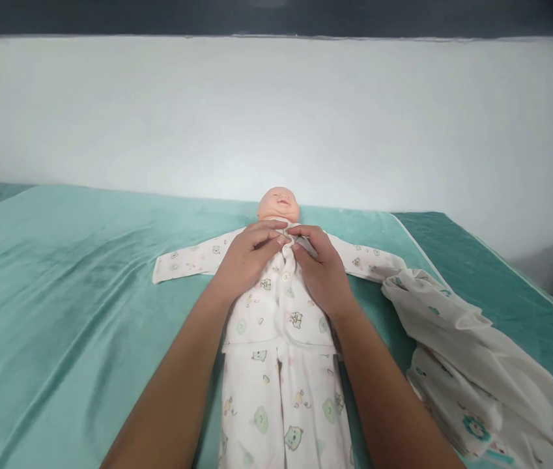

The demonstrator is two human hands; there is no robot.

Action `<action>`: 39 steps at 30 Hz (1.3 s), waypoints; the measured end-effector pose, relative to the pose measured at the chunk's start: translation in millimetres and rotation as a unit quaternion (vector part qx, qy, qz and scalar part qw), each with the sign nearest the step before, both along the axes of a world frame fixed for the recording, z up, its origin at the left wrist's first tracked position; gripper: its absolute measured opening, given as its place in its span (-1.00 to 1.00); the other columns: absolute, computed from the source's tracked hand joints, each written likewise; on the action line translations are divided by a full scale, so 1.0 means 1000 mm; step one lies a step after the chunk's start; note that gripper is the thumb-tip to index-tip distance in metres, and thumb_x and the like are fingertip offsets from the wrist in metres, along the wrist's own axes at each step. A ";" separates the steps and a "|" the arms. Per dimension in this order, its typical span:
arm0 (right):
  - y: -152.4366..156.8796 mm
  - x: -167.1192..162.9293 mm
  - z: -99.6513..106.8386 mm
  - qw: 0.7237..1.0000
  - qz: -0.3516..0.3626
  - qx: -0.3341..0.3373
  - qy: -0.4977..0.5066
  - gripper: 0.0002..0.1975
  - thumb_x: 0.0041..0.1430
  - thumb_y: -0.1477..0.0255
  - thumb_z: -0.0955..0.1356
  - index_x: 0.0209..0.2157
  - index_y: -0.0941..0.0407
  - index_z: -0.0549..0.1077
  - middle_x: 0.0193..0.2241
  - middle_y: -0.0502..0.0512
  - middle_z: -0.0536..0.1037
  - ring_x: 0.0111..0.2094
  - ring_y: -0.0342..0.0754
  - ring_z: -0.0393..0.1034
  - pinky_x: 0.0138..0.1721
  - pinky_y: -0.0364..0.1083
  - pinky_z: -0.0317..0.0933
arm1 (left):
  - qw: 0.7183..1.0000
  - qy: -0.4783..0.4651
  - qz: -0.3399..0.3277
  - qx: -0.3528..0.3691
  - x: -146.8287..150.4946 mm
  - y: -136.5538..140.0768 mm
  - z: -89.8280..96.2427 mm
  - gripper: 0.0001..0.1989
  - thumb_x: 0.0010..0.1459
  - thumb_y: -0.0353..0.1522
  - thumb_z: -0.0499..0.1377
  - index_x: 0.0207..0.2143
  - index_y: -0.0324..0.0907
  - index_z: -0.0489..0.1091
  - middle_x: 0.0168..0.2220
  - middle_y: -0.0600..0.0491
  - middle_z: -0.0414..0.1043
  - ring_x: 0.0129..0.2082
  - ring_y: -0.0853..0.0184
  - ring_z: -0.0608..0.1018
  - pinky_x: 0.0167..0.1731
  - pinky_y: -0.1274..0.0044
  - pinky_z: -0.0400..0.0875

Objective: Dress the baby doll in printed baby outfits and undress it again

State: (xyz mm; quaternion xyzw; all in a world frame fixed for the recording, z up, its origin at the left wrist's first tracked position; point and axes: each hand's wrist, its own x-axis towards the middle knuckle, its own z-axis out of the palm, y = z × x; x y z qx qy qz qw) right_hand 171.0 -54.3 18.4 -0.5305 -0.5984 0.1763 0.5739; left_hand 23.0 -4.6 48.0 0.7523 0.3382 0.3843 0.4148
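Note:
A baby doll (279, 203) lies on its back, head away from me, dressed in a white printed top (286, 316) and matching trousers (256, 397). Both sleeves stretch out sideways. At the upper chest, my left hand (256, 251) pinches one side of the top's front edge between thumb and fingers. Opposite it, my right hand (318, 254) pinches the other side, the fingertips of both hands almost meeting. A button (285, 277) shows just below them on the front of the top. Whatever lies between the fingertips is hidden.
Crumpled white printed cloth (481, 365) is heaped at the right, touching the end of one sleeve. Beneath everything is a light green cover (85, 293) with wrinkles, and a darker green surface (491, 280) shows at the right. A white wall (276, 111) rises behind.

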 end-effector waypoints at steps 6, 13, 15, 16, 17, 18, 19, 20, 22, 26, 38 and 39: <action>0.000 0.001 -0.001 0.998 0.033 0.023 0.037 -0.67 0.14 0.56 0.24 -0.09 0.01 0.44 -0.03 0.04 0.48 0.08 -0.02 0.30 0.17 0.06 0.11 | 0.999 -0.006 -0.021 -0.037 -0.003 -0.005 0.004 -0.70 0.21 -0.16 0.13 -0.46 -0.10 0.52 0.15 0.10 0.39 0.19 0.15 0.38 0.19 0.33 0.22; -0.003 0.001 0.002 0.994 0.074 0.073 -0.012 -0.75 0.05 0.66 0.23 -0.40 0.05 0.42 -0.01 0.03 0.46 0.12 -0.01 0.26 0.20 0.08 0.07 | 0.993 0.062 -0.102 -0.004 -0.010 -0.003 0.009 -0.62 0.21 -0.19 0.14 -0.63 -0.15 0.40 0.20 0.11 0.34 0.25 0.11 0.29 0.11 0.31 0.30; -0.004 0.002 0.003 0.993 0.089 0.071 -0.015 -0.75 0.03 0.67 0.23 -0.41 0.05 0.42 0.01 0.04 0.44 0.13 -0.01 0.26 0.19 0.08 0.09 | 0.988 0.082 -0.130 0.010 -0.014 -0.003 0.012 -0.66 0.19 -0.20 0.16 -0.59 -0.13 0.45 0.23 0.12 0.31 0.29 0.11 0.24 0.18 0.28 0.22; -0.005 0.002 0.004 0.993 0.098 0.071 -0.014 -0.75 0.02 0.67 0.22 -0.42 0.05 0.42 0.02 0.04 0.44 0.13 -0.01 0.26 0.18 0.08 0.10 | 0.986 0.091 -0.140 0.019 -0.015 -0.003 0.013 -0.71 0.18 -0.21 0.18 -0.56 -0.12 0.48 0.24 0.12 0.29 0.31 0.11 0.21 0.23 0.26 0.16; -0.005 0.002 0.004 0.992 0.104 0.072 -0.012 -0.75 0.01 0.67 0.22 -0.42 0.06 0.42 0.02 0.04 0.43 0.13 -0.01 0.26 0.17 0.07 0.11 | 0.984 0.102 -0.146 0.027 -0.017 -0.003 0.014 -0.76 0.16 -0.21 0.20 -0.51 -0.10 0.51 0.26 0.13 0.26 0.33 0.11 0.17 0.27 0.24 0.09; -0.005 0.002 0.004 0.992 0.107 0.074 -0.011 -0.75 0.01 0.68 0.22 -0.43 0.06 0.41 0.02 0.04 0.43 0.13 -0.01 0.26 0.17 0.07 0.11 | 0.982 0.113 -0.150 0.035 -0.018 -0.003 0.015 -0.80 0.14 -0.21 0.23 -0.48 -0.08 0.52 0.28 0.14 0.23 0.35 0.11 0.13 0.30 0.23 0.04; -0.005 0.002 0.004 0.991 0.106 0.075 -0.011 -0.76 0.01 0.68 0.22 -0.44 0.06 0.40 0.02 0.04 0.43 0.13 -0.01 0.26 0.16 0.07 0.11 | 0.980 0.123 -0.153 0.042 -0.018 -0.003 0.015 -0.84 0.11 -0.22 0.25 -0.46 -0.07 0.53 0.30 0.15 0.20 0.36 0.11 0.10 0.31 0.22 0.00; -0.005 0.002 0.004 0.992 0.104 0.075 -0.012 -0.76 0.01 0.68 0.22 -0.44 0.06 0.39 0.02 0.04 0.44 0.13 -0.01 0.26 0.17 0.07 0.11 | 0.978 0.133 -0.154 0.048 -0.019 -0.003 0.015 -0.86 0.09 -0.22 0.27 -0.45 -0.07 0.53 0.31 0.15 0.17 0.37 0.10 0.08 0.32 0.22 -0.01; -0.005 0.002 0.004 0.992 0.098 0.073 -0.012 -0.76 0.01 0.67 0.22 -0.43 0.06 0.39 0.01 0.05 0.44 0.13 -0.01 0.26 0.18 0.07 0.10 | 0.974 0.150 -0.159 0.058 -0.019 -0.003 0.014 -0.87 0.06 -0.25 0.29 -0.47 -0.09 0.49 0.33 0.17 0.12 0.38 0.09 0.04 0.32 0.21 0.00; -0.003 0.001 0.003 0.995 0.081 0.059 -0.017 -0.73 0.02 0.64 0.22 -0.31 0.03 0.41 0.05 0.06 0.41 0.15 -0.01 0.25 0.22 0.09 0.08 | 0.973 0.151 -0.162 0.065 -0.020 -0.002 0.012 -0.92 0.07 -0.36 0.22 -0.46 -0.12 0.38 0.34 0.15 0.11 0.36 0.10 0.08 0.28 0.21 0.08; -0.008 0.001 0.004 0.995 0.089 0.030 -0.035 -0.89 0.14 0.53 0.28 -0.32 0.03 0.38 0.18 0.05 0.29 0.24 0.01 0.14 0.23 0.11 0.07 | 0.982 0.127 -0.136 0.020 -0.020 -0.004 0.010 -0.94 0.03 -0.45 0.12 -0.41 -0.12 0.32 0.32 0.12 0.14 0.33 0.12 0.16 0.13 0.26 0.29; -0.008 0.001 0.005 0.995 0.093 0.030 -0.031 -0.91 0.16 0.51 0.29 -0.32 0.03 0.38 0.19 0.05 0.28 0.25 0.01 0.12 0.23 0.11 0.07 | 0.983 0.128 -0.134 0.019 -0.020 -0.004 0.010 -0.94 0.03 -0.45 0.12 -0.41 -0.12 0.32 0.32 0.12 0.14 0.33 0.12 0.16 0.12 0.26 0.30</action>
